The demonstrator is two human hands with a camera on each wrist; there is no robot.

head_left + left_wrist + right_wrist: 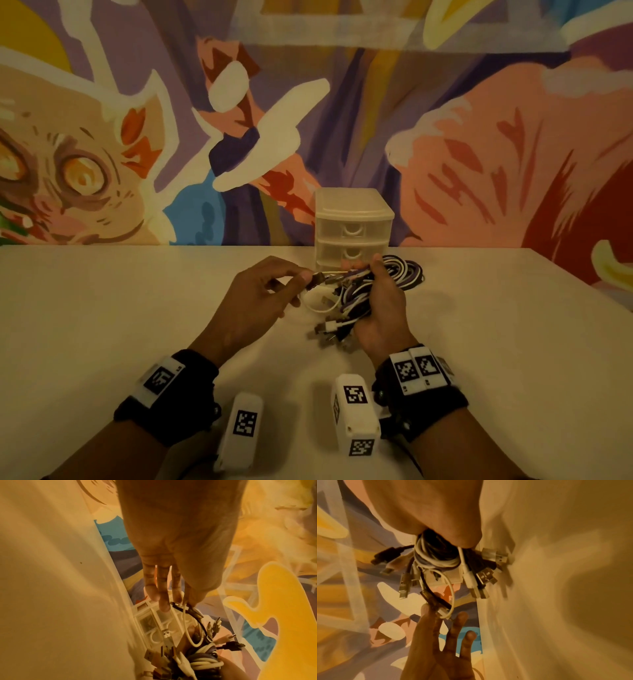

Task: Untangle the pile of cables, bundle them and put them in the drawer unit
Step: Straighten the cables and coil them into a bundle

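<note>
In the head view the step in hand appears to be untangling: the right hand (380,310) is clenched around the gathered bundle of cables (363,291), while the left hand (255,298) pinches one dark connector end (317,277) between thumb and forefinger, its remaining fingers loosely spread. The bundle sits just in front of the translucent drawer unit (352,226), all of whose drawers look closed, above the table (102,308). The next move likely calls for drawing the pinched lead clear of the loops without tightening them, then coiling it. In the left wrist view the left-hand fingers (163,588) extend almost straight; the thumb and forefinger tips grasp the dark connector and a thin white cable loop (187,626) just beyond them, with the bundle farther out. In the right wrist view the right palm covers the top of the bundle, white and dark coils (435,555) emerging directly below it, USB plugs (481,585) fanning out to either side; the right fingertips themselves are hidden.
</note>
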